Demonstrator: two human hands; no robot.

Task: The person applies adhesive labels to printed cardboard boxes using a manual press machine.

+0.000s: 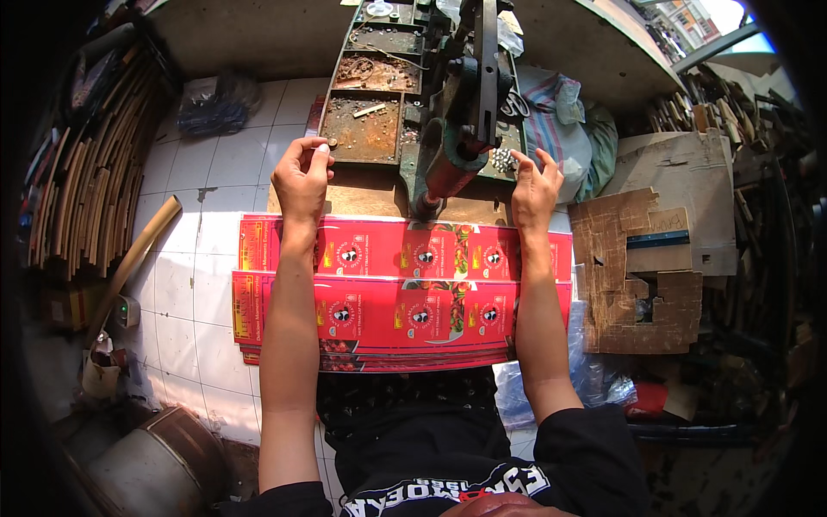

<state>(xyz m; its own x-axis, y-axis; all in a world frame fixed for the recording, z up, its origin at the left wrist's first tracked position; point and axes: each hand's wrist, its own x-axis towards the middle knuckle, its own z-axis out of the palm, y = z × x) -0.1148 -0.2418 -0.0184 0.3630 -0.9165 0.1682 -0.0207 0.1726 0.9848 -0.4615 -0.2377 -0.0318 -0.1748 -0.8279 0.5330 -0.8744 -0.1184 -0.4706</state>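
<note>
In front of me stands a dark green hand press (452, 168) with a long lever. My left hand (301, 179) is at the near-left corner of the press's rusty tray (366, 133), thumb and index finger pinched at a small round brass-coloured metal piece (332, 142). My right hand (536, 191) is raised at the tray's right side, fingers apart, beside a cluster of small silvery metal pieces (502, 159). Nothing shows in it. Under my forearms lies a stack of red printed sheets (379, 323), with another red printed sheet (379, 250) at its far side, under the press's foot.
Cardboard pieces (637, 267) lie at the right, near a striped sack (551, 121). Stacked boards (86, 198) lean at the left. A bent tan tube (142, 250) stands over the tiled floor (177, 310). A metal drum (164, 465) sits at the near left.
</note>
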